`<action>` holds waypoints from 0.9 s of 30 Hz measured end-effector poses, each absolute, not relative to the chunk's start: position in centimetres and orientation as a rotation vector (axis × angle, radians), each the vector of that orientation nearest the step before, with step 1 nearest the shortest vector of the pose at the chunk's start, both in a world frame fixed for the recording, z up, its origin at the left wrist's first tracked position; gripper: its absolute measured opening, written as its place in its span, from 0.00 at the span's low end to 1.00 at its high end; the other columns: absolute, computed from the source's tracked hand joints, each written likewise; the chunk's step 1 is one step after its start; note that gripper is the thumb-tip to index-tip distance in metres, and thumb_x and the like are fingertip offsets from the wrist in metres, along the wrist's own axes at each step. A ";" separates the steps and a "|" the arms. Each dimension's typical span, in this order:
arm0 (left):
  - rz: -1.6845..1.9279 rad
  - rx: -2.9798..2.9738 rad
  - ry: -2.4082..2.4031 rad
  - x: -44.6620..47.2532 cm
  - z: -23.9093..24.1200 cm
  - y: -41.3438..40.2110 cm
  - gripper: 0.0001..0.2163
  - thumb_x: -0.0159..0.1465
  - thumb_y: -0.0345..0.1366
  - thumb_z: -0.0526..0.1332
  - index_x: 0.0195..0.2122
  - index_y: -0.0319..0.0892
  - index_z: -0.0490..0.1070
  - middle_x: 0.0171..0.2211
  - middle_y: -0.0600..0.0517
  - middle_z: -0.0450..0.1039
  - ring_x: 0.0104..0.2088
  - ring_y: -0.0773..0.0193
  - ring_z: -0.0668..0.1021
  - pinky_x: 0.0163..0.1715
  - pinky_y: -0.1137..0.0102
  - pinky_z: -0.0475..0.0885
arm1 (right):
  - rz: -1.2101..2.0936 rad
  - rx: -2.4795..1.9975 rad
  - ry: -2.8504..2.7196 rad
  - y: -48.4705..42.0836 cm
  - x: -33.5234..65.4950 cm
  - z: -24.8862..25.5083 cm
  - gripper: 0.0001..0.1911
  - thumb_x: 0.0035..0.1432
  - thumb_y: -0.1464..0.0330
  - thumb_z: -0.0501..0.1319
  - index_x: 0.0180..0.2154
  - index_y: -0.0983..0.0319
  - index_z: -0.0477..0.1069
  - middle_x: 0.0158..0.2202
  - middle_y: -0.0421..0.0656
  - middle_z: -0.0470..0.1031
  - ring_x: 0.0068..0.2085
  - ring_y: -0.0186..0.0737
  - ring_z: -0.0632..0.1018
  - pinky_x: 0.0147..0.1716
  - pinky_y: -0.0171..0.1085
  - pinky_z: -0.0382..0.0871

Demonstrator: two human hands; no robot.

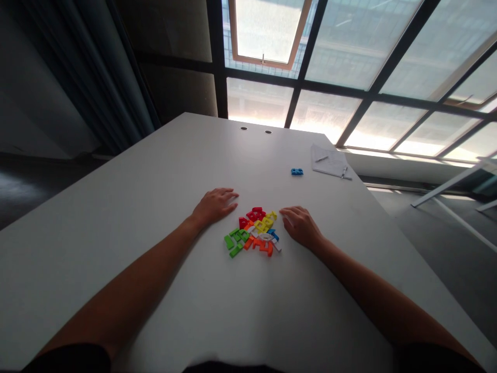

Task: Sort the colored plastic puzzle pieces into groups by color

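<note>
Several small coloured plastic pieces, some shaped like letters, lie in a loose pile between my hands. Red pieces (pixel 256 214) are at the far side, yellow pieces (pixel 264 224) at the right, green pieces (pixel 236 238) at the left and orange pieces (pixel 263 245) nearest me. A few blue pieces (pixel 273 234) and white pieces (pixel 266 237) are mixed in. My left hand (pixel 216 205) rests on the table left of the pile, fingers stretched out, holding nothing. To the right of the pile lies my right hand (pixel 302 224), fingers extended towards the yellow pieces, with nothing visible in it.
The white table (pixel 155 181) has two round cable holes near its far edge. A blue object (pixel 297 171) sits beyond my right hand. Further right are paper sheets (pixel 330 161) with what look like pens. Large windows stand behind, a dark curtain (pixel 89 67) at left.
</note>
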State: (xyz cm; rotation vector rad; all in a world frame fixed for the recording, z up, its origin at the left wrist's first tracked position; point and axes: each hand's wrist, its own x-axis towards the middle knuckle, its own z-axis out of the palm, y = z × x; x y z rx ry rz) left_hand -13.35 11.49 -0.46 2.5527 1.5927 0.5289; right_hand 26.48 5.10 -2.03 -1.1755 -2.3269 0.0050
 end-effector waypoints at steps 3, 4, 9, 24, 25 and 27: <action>0.540 2.550 1.594 -13.5 -0.5 11.6 0.21 0.78 0.49 0.63 0.68 0.55 0.86 0.74 0.46 0.81 0.74 0.45 0.80 0.77 0.46 0.74 | 0.048 -0.977 -2.315 4.8 25.9 -1.5 0.19 0.81 0.70 0.61 0.66 0.57 0.84 0.62 0.53 0.88 0.60 0.56 0.86 0.62 0.58 0.82; 0.543 2.550 1.594 -13.5 -0.5 11.6 0.21 0.78 0.49 0.63 0.68 0.55 0.86 0.74 0.46 0.81 0.74 0.44 0.80 0.77 0.46 0.74 | 0.055 -0.926 -2.330 4.9 25.7 -1.3 0.19 0.81 0.70 0.61 0.66 0.57 0.84 0.63 0.52 0.88 0.61 0.55 0.86 0.63 0.58 0.82; 0.541 2.555 1.588 -13.6 -0.5 11.7 0.21 0.78 0.49 0.63 0.68 0.56 0.86 0.73 0.47 0.81 0.73 0.44 0.81 0.77 0.47 0.75 | 0.027 -0.867 -2.435 5.8 26.2 -1.2 0.16 0.80 0.73 0.63 0.58 0.55 0.87 0.66 0.49 0.87 0.64 0.56 0.84 0.65 0.60 0.80; 0.536 2.558 1.568 -13.5 -0.5 11.8 0.22 0.78 0.49 0.62 0.68 0.54 0.86 0.74 0.45 0.80 0.74 0.44 0.80 0.77 0.45 0.73 | 0.156 -0.644 -2.328 5.3 26.8 0.1 0.18 0.80 0.70 0.61 0.58 0.51 0.88 0.52 0.48 0.92 0.51 0.50 0.89 0.58 0.55 0.83; 0.536 2.557 1.564 -13.5 -0.5 11.7 0.23 0.78 0.49 0.62 0.68 0.54 0.86 0.74 0.45 0.80 0.74 0.44 0.80 0.78 0.45 0.73 | 0.188 -0.609 -2.360 4.9 26.4 0.3 0.17 0.79 0.70 0.61 0.55 0.51 0.88 0.50 0.46 0.93 0.50 0.49 0.89 0.58 0.55 0.82; 0.546 2.552 1.561 -13.5 -0.5 11.7 0.22 0.78 0.50 0.62 0.68 0.54 0.86 0.74 0.45 0.80 0.74 0.43 0.80 0.77 0.44 0.73 | 0.258 -0.550 -2.450 4.4 25.8 0.7 0.18 0.78 0.70 0.60 0.53 0.50 0.88 0.49 0.44 0.93 0.50 0.48 0.89 0.59 0.55 0.81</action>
